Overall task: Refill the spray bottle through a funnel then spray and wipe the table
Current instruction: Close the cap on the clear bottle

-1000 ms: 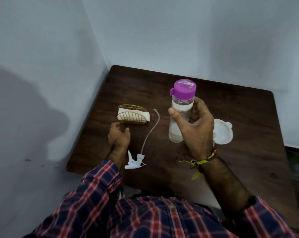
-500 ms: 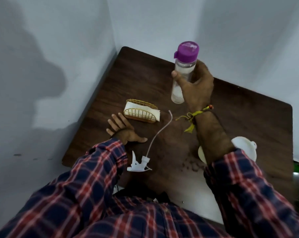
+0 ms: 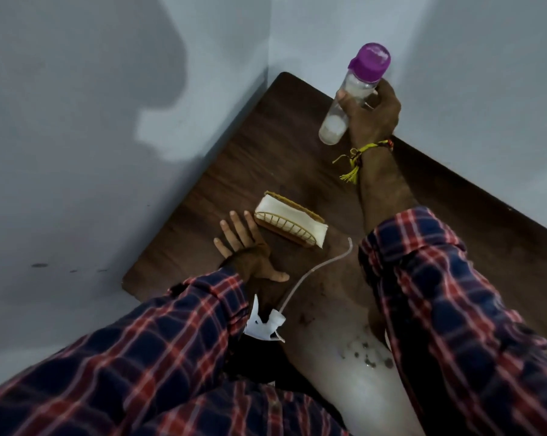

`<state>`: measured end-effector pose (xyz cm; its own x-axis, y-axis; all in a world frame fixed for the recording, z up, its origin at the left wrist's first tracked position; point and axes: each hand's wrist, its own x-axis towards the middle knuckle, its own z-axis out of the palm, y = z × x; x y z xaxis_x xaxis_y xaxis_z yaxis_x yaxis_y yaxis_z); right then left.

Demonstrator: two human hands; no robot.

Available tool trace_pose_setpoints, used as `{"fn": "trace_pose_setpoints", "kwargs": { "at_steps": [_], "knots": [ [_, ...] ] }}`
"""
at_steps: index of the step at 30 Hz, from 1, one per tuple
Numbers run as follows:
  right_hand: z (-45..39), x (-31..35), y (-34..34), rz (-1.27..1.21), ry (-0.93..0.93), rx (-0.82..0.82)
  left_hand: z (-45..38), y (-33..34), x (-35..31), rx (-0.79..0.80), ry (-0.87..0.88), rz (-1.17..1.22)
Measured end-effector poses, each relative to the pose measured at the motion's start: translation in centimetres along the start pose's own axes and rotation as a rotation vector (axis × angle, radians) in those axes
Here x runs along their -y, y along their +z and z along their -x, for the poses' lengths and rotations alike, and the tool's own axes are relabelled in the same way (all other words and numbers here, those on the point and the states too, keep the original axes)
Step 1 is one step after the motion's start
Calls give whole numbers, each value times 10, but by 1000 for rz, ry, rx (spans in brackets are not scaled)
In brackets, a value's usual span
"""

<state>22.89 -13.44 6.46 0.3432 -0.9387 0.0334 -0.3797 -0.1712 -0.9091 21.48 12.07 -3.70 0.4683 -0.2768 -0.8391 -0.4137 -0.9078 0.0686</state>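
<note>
My right hand (image 3: 371, 116) grips a clear bottle with a purple cap (image 3: 354, 92) and holds it tilted above the far part of the dark wooden table (image 3: 297, 152), near the wall corner. My left hand (image 3: 250, 250) lies flat on the table, fingers spread, holding nothing, just left of a wire napkin holder (image 3: 289, 221) filled with white tissues. The white spray trigger head (image 3: 264, 325) with its long dip tube (image 3: 313, 272) lies near the front edge beside my left sleeve. The funnel is hidden behind my right sleeve.
Grey walls close in on the table's left and far sides. Small drops of liquid (image 3: 365, 354) glisten on the table near the front edge, beside my right forearm.
My right hand has carried the capped bottle away from me toward the far corner. My left hand has opened from a loose fist to lie flat. The funnel has passed out of sight behind my sleeve.
</note>
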Motion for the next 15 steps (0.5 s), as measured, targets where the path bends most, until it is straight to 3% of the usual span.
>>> {"fn": "trace_pose_setpoints", "kwargs": {
  "at_steps": [15],
  "knots": [
    [-23, -5, 27, 27, 45, 12, 6, 0, -5, -6, 37, 42]
  ]
}}
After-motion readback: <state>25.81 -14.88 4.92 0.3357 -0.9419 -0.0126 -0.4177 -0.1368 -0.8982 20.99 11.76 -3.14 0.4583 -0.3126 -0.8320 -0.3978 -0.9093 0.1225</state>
